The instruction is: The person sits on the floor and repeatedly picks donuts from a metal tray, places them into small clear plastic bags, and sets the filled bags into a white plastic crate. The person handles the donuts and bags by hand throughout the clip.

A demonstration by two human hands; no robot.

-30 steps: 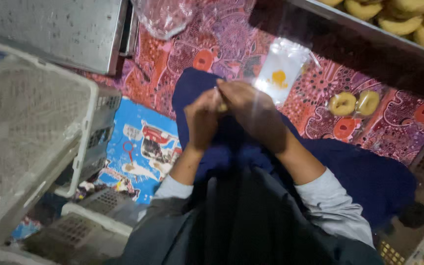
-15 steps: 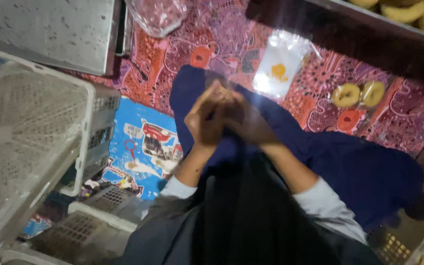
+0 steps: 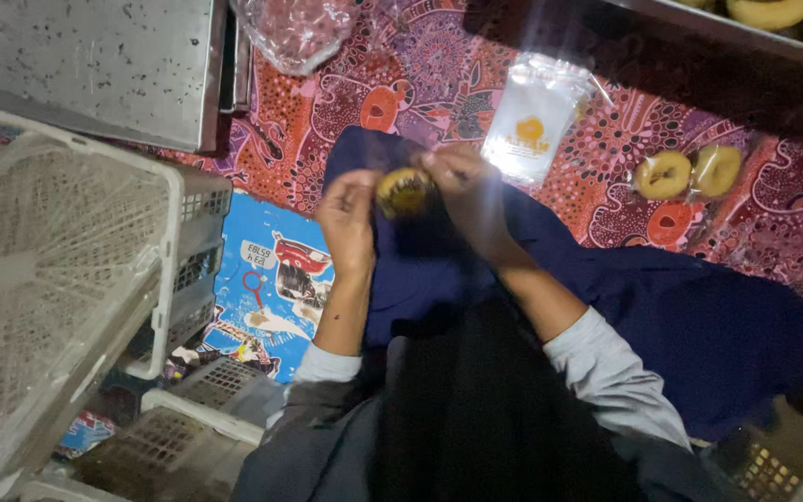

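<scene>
The left hand and the right hand hold one small ring-shaped doughnut between the fingertips, above the dark blue cloth. A clear plastic pouch lies just beyond.

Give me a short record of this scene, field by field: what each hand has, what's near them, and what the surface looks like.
Left hand: at the left edge of the doughnut, fingers bent toward it
Right hand: pinching the doughnut from the right
Under the hands: dark blue cloth
Nearby: clear pouch with yellow mark; two bagged doughnuts
Surface: red patterned cloth
Left side: white plastic crates
</scene>
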